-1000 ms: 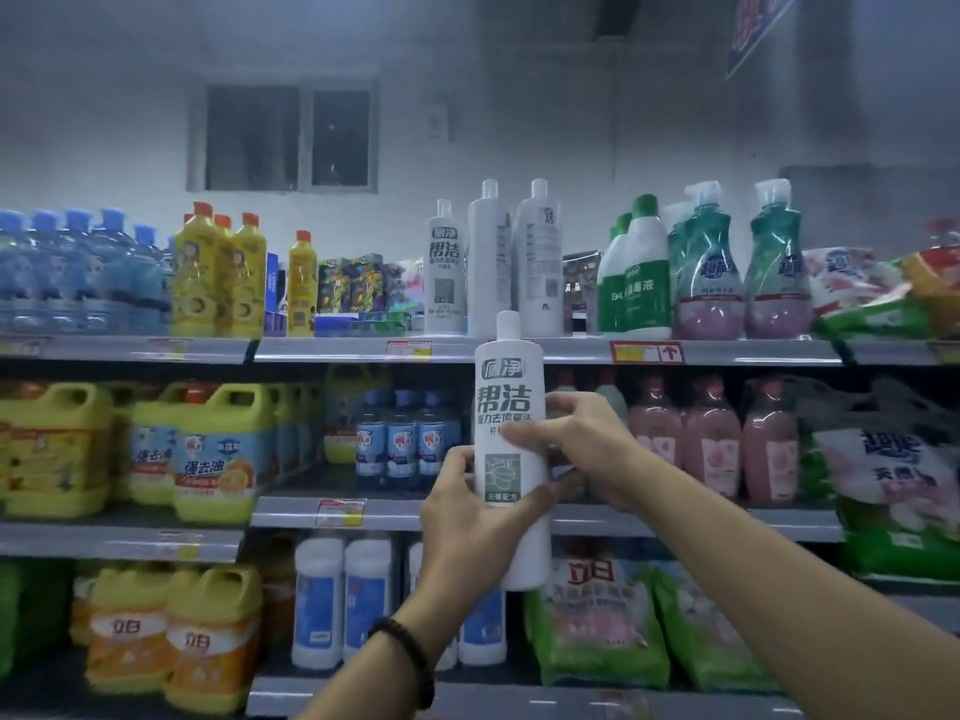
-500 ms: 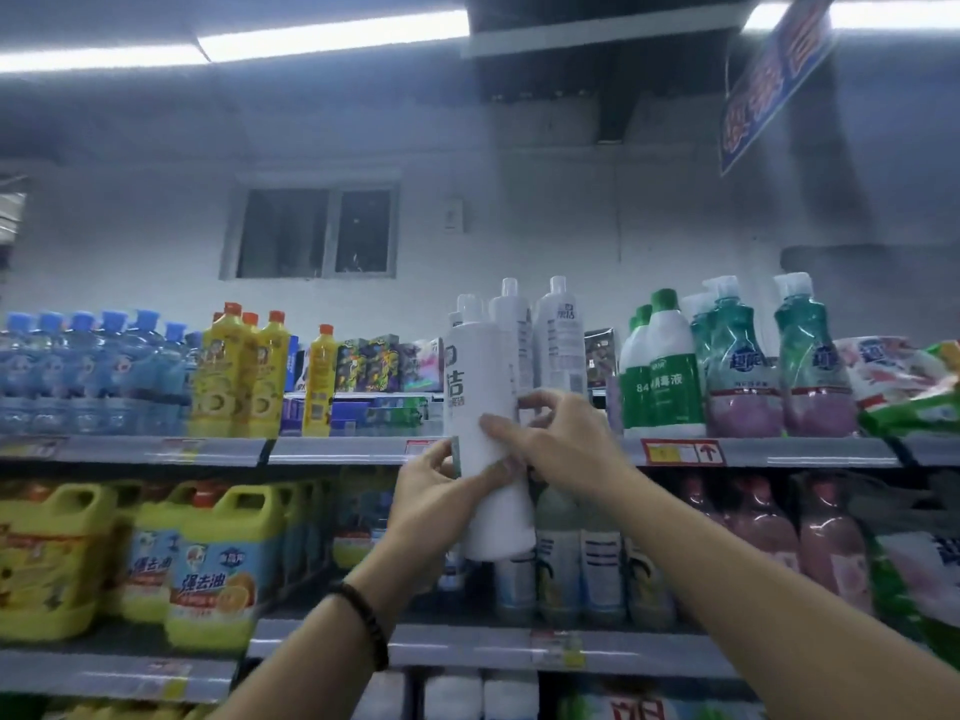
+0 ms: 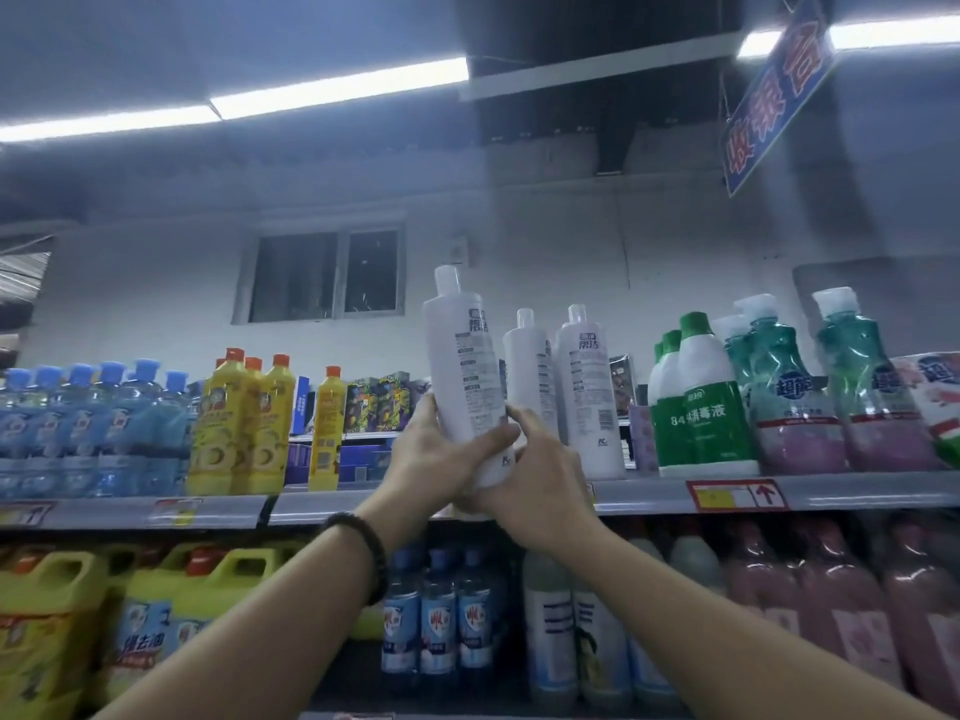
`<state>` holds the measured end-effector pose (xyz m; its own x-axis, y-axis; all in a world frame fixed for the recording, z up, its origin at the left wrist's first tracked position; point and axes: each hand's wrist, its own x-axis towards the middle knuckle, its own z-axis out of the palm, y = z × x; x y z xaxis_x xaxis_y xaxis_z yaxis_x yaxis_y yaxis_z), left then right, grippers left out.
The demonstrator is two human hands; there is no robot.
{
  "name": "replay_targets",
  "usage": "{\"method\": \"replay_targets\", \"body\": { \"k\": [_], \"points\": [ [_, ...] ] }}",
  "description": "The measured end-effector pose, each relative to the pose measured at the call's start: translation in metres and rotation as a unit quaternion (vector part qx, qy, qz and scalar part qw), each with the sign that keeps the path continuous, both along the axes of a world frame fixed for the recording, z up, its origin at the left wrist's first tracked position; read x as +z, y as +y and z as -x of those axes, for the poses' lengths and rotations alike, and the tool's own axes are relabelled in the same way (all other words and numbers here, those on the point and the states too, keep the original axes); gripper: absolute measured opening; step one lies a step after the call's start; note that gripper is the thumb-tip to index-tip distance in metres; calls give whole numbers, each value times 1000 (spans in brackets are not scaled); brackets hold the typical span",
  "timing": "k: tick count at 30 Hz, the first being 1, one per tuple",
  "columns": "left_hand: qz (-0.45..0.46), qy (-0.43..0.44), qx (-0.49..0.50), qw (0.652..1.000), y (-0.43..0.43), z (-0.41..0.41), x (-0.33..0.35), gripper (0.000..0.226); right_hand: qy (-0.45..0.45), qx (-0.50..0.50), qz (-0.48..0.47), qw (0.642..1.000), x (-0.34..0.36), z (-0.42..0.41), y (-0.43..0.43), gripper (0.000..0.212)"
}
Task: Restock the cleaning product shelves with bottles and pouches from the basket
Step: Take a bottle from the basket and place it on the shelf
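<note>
A white bottle (image 3: 462, 366) is held up at the front edge of the top shelf (image 3: 831, 493), its cap leaning a little to the left. The left hand (image 3: 431, 459) wraps its fingers and thumb round the lower body from the left, and the right hand (image 3: 540, 480) curls round the base from the right, so both hands grip it. The hands hide the base, so it cannot be told whether it already rests on the shelf. Just to its right, close to the right hand's fingers, stand two matching bottles (image 3: 587, 397), upright near the front edge. Further right are green-labelled bottles (image 3: 701, 418); to the left, yellow bottles (image 3: 249, 423). The likely trouble lies in the tight gap: pushed in at this tilt, the bottle or the right knuckles could nudge the tall, narrow neighbours and topple them. The base might also catch the shelf's front lip, and if let go while leaning, the bottle could tip off the edge.
</note>
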<state>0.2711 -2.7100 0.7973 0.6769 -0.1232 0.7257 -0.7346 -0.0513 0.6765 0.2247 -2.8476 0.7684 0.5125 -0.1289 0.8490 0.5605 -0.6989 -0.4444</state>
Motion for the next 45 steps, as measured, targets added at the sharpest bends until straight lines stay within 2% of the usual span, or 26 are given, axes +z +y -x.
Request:
{"method": "replay_targets", "body": {
  "k": [4, 8, 11, 13, 15, 20, 24, 31, 33, 37, 41, 45],
  "points": [
    [47, -24, 6, 999, -2, -27, 24, 73, -31, -17, 11, 999, 12, -25, 3, 98],
    [34, -39, 21, 998, 1, -53, 41, 71, -11, -21, 91, 996, 14, -47, -4, 87],
    [11, -68, 25, 997, 0, -69, 45, 69, 30, -66, 179, 981, 8, -61, -13, 102],
    [-11, -96, 43, 994, -1, -80, 46, 85, 59, -77, 210, 973, 4, -70, -20, 107],
    [-8, -95, 43, 995, -4, -93, 44, 92, 60, -93, 230, 967, -2, -79, -27, 105],
    [26, -39, 8, 999, -15, -114, 39, 82, 46, -152, 279, 947, -19, -97, -38, 108],
    [41, -5, -40, 998, -22, -121, 44, 61, 37, -146, 274, 950, -19, -107, -41, 112],
    [27, 34, -69, 997, -39, -139, 38, 74, 42, -149, 270, 950, -20, -110, -41, 101],
    [15, 34, -57, 998, -42, -144, 38, 71, 46, -149, 266, 951, -20, -110, -42, 100],
    [-3, 42, -47, 998, -46, -150, 36, 52, 69, -146, 264, 951, -17, -111, -43, 103],
    [-7, 34, -28, 999, -43, -153, 30, 54, 85, -141, 264, 950, -16, -108, -42, 99],
    [-60, -6, 77, 995, -44, -142, 25, 56, 116, -125, 242, 955, -10, -104, -42, 90]
  ]
}}
